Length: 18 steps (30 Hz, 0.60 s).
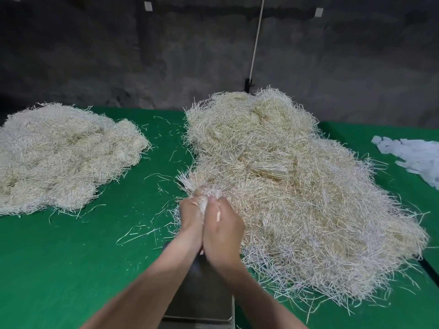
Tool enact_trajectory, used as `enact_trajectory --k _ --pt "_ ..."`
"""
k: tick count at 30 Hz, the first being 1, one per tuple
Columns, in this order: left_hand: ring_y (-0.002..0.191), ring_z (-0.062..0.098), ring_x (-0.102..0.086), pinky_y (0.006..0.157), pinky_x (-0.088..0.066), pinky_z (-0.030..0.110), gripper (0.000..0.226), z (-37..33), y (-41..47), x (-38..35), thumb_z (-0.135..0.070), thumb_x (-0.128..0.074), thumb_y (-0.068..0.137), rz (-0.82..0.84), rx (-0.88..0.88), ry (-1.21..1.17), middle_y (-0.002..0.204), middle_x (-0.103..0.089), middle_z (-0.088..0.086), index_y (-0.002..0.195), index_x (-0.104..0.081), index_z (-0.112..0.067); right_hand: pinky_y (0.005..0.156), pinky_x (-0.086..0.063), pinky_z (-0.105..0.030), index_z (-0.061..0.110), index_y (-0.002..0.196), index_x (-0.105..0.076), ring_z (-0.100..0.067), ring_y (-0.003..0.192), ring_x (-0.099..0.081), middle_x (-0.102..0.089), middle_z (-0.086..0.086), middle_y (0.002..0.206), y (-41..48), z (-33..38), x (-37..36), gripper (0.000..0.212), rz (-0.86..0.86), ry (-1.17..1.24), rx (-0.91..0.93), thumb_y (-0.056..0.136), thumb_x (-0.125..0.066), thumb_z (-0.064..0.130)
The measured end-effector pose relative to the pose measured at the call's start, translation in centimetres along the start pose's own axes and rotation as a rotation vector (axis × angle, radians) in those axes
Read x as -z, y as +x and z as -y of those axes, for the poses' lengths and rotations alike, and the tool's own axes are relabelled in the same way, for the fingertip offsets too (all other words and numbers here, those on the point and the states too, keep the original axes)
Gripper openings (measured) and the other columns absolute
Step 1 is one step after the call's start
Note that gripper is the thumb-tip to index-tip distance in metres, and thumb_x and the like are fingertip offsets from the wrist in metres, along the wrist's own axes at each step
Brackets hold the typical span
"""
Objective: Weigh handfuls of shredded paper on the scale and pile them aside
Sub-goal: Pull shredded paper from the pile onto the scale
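Item: cream shredded-paper handful (209, 194) | grip: my left hand (190, 217) and right hand (224, 233), fingers clenched round it, I judge to bunch it | below: grey metal scale (202, 298), waiting | beside: cream source heap (297, 186)

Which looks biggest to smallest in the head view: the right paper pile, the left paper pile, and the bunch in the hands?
1. right paper pile
2. left paper pile, cut off at the picture's edge
3. bunch, partly hidden between the left hand and right hand
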<state>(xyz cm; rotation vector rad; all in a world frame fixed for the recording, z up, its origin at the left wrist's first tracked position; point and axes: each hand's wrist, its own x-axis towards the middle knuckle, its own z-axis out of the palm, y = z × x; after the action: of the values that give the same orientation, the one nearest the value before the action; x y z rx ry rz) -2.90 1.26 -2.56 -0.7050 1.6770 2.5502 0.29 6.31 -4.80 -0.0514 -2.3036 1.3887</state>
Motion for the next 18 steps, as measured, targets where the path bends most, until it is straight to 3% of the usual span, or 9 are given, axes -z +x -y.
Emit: enact_trajectory --k 2,4,6,7,9,11,14,16,18 --pt "0.067 0.015 -0.067 0.06 -0.053 0.022 0.033 1.0 -0.2 0.1 -0.032 -0.047 0.099 0.037 0.05 0.126 0.075 -0.068 0.007 0.094 -0.062 -0.003 0.056 -0.032 -0.029 0.023 0.066 -0.046 -0.009 0.054 -0.04 -0.044 0.006 0.057 0.9 -0.9 0.7 0.037 0.077 0.064 -0.051 0.101 -0.036 0.029" --pt "0.113 0.028 -0.058 0.098 -0.046 0.041 0.059 1.3 -0.7 0.4 -0.05 -0.045 0.095 0.071 0.102 0.268 0.124 -0.059 0.015 0.132 -0.048 -0.004 0.055 -0.029 -0.025 0.016 0.067 -0.047 -0.002 0.053 -0.034 -0.043 0.006 0.059 2.0 -1.6 2.4 0.036 0.116 0.126 -0.075 0.101 -0.038 0.027" --pt "0.093 0.016 -0.061 0.085 -0.047 0.03 0.053 0.7 -0.2 1.0 -0.052 -0.045 0.094 0.078 -0.092 0.418 0.107 -0.064 0.004 0.118 -0.056 -0.007 0.063 -0.035 -0.017 0.018 0.093 -0.053 0.0 0.071 -0.046 -0.054 0.007 0.086 2.9 -2.3 3.6 0.013 0.174 0.166 -0.101 0.098 -0.044 0.026" --pt "0.076 0.007 -0.056 0.069 -0.042 0.025 0.039 0.1 0.0 1.4 -0.05 -0.045 0.094 0.105 -0.23 0.504 0.094 -0.063 -0.005 0.103 -0.06 -0.015 0.071 -0.039 -0.014 0.022 0.112 -0.05 -0.002 0.089 -0.051 -0.054 0.009 0.109 3.3 -2.4 4.2 0.017 0.204 0.249 -0.15 0.096 -0.048 0.028" --pt "0.075 -0.002 -0.048 0.068 -0.037 0.017 0.028 -0.5 0.5 1.4 -0.047 -0.047 0.094 0.142 -0.402 0.702 0.102 -0.055 -0.012 0.101 -0.058 -0.022 0.084 -0.042 -0.024 0.031 0.138 -0.036 -0.012 0.123 -0.044 -0.038 0.012 0.141 3.9 -1.9 4.8 0.051 0.346 0.472 -0.265 0.091 -0.046 0.05" --pt "0.076 -0.006 -0.045 0.058 -0.037 0.011 0.035 -0.2 0.8 0.8 -0.051 -0.051 0.091 0.152 -0.463 0.818 0.099 -0.052 -0.011 0.102 -0.051 -0.017 0.093 -0.038 -0.027 0.044 0.135 -0.038 -0.002 0.125 -0.038 -0.032 0.019 0.142 3.5 -1.0 4.4 0.063 0.533 0.475 -0.285 0.08 -0.034 0.074" --pt "0.1 0.009 -0.054 0.073 -0.046 0.019 0.064 -1.1 0.7 0.3 -0.069 -0.043 0.078 0.152 -0.413 0.509 0.109 -0.056 0.003 0.113 -0.05 -0.015 0.074 -0.05 -0.012 0.042 0.107 -0.052 0.015 0.087 -0.055 -0.047 0.014 0.126 3.0 -0.7 3.5 0.029 0.428 0.388 -0.296 0.09 -0.04 0.062" --pt "0.116 0.02 -0.052 0.094 -0.044 0.037 0.082 -1.5 0.8 1.2 -0.076 -0.032 0.075 0.17 -0.238 0.393 0.13 -0.053 0.01 0.13 -0.046 -0.017 0.087 -0.055 -0.033 0.024 0.12 -0.054 -0.008 0.104 -0.062 -0.054 -0.004 0.132 4.3 -1.3 3.8 0.039 0.278 0.507 -0.457 0.093 -0.045 0.051" --pt "0.123 0.026 -0.052 0.104 -0.037 0.051 0.081 -1.1 0.4 1.9 -0.079 -0.03 0.077 0.336 0.089 0.277 0.136 -0.054 0.008 0.137 -0.044 -0.025 0.105 -0.038 -0.044 0.021 0.132 -0.045 -0.022 0.125 -0.047 -0.046 -0.006 0.141 5.7 -1.5 4.2 0.047 0.184 0.517 -0.516 0.094 -0.043 0.049"
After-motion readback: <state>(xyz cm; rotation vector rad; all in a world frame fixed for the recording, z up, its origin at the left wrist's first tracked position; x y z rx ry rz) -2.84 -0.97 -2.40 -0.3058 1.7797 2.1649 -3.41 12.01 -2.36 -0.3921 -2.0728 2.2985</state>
